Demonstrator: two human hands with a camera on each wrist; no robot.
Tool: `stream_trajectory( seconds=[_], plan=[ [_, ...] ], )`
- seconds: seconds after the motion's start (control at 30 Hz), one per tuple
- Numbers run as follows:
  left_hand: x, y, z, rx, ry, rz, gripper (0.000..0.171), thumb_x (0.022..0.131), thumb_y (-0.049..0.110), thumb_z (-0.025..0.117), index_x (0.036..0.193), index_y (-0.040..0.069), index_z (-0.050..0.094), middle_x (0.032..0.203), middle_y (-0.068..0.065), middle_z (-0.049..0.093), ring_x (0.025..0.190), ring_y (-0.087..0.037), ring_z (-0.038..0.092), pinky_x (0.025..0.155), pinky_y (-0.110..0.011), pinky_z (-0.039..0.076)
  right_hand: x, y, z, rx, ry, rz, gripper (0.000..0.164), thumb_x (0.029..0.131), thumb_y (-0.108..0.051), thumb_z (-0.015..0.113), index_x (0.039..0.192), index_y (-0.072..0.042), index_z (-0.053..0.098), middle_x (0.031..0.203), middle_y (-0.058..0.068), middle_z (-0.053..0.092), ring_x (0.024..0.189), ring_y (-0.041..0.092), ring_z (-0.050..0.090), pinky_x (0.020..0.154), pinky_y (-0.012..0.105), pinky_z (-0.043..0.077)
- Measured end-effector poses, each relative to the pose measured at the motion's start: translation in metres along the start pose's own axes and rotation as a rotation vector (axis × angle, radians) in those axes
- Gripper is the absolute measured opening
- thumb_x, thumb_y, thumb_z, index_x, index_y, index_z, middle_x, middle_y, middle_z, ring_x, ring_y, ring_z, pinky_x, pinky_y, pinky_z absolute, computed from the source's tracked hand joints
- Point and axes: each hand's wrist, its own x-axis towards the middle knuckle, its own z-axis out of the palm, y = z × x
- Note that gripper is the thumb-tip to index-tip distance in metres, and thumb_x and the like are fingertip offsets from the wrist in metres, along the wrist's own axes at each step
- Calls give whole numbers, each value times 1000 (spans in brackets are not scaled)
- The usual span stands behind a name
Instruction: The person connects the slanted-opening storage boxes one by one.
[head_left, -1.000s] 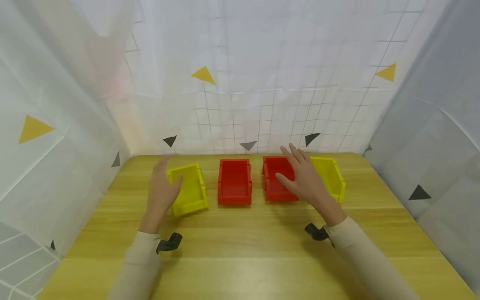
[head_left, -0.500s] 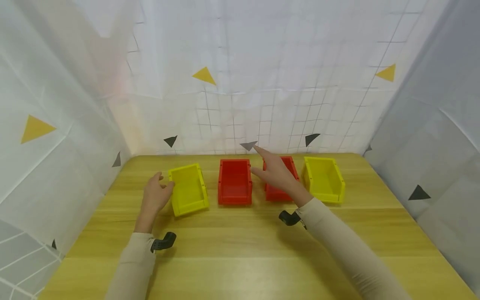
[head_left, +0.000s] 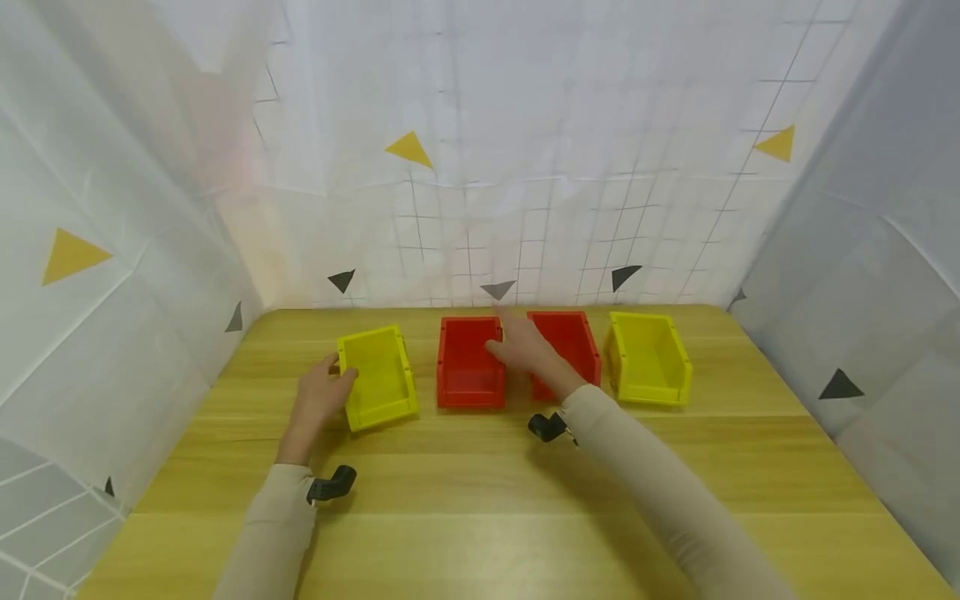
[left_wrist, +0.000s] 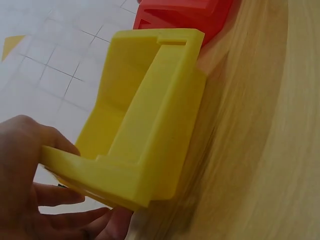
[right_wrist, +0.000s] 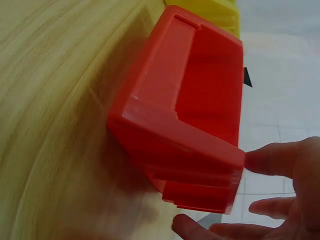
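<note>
On the light wooden table (head_left: pixel 465 533), a shiny red plastic bin (head_left: pixel 471 397) with an open top and a low front sits by the right hand (head_left: pixel 525 343). That hand is loose, with its fingers apart. Its thumb is over the right wall of the red bin, and the other fingers are on the outside of that wall. It is hard to tell if the thumb touches the rim.

To the left of the red bin is a yellow plastic bin (head_left: pixel 384 412) of much the same shape, turned a little. The left hand (head_left: pixel 318 400) pinches its left wall, thumb inside and fingers outside.

Just right of the red bin is a second red plastic bin (head_left: pixel 579 343), partly hidden by the right arm. Farther right of the red bin is a second yellow plastic bin (head_left: pixel 651 393).

Nearer the person than the red bin, a bent black piece (head_left: pixel 547 427) sticks out by each cream cloth sleeve (head_left: pixel 645 483). Behind the red bin hangs a white sheet (head_left: pixel 600 100) with thin dark lines, yellow triangles (head_left: pixel 410 148) and dark triangles (head_left: pixel 626 277).
</note>
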Motion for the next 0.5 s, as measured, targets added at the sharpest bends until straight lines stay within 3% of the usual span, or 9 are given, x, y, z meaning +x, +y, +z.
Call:
stream_trajectory(
  seconds=[0.07,0.1,0.2,0.3,0.5],
  plan=[
    [-1,0,0,-9,0,-5,69,106,35,48,161,-2,31,152,-33,44,138,-50,42,109,-61,40,2,0,3,12,-6,30,75,100,-16,64,164,-2,27,142,20,56,88,30,61,80,42,57],
    [-1,0,0,-8,0,-7,68,106,35,47,161,-2,32,152,-33,44,138,-50,42,109,-61,40,3,0,4,7,-8,44,74,100,-15,63,164,-2,28,142,20,57,87,29,61,81,41,57],
    [-1,0,1,-8,-2,-11,67,106,35,47,161,-1,32,152,-32,44,138,-49,43,109,-61,40,6,0,8,9,-16,78,74,100,-13,65,164,-2,28,148,20,53,99,30,61,92,45,57],
    [0,0,2,-7,-8,-13,68,107,35,47,161,-1,30,152,-32,43,137,-48,45,108,-61,41,7,-1,11,-16,-20,88,73,100,-13,65,163,-1,29,153,21,49,113,33,58,107,49,47],
    [0,-3,3,-16,-5,1,62,106,34,47,155,-3,37,152,-30,44,133,-45,49,105,-58,45,9,-2,16,-48,-11,83,72,99,-10,64,161,2,31,154,22,48,126,36,56,112,51,41]
  ],
)
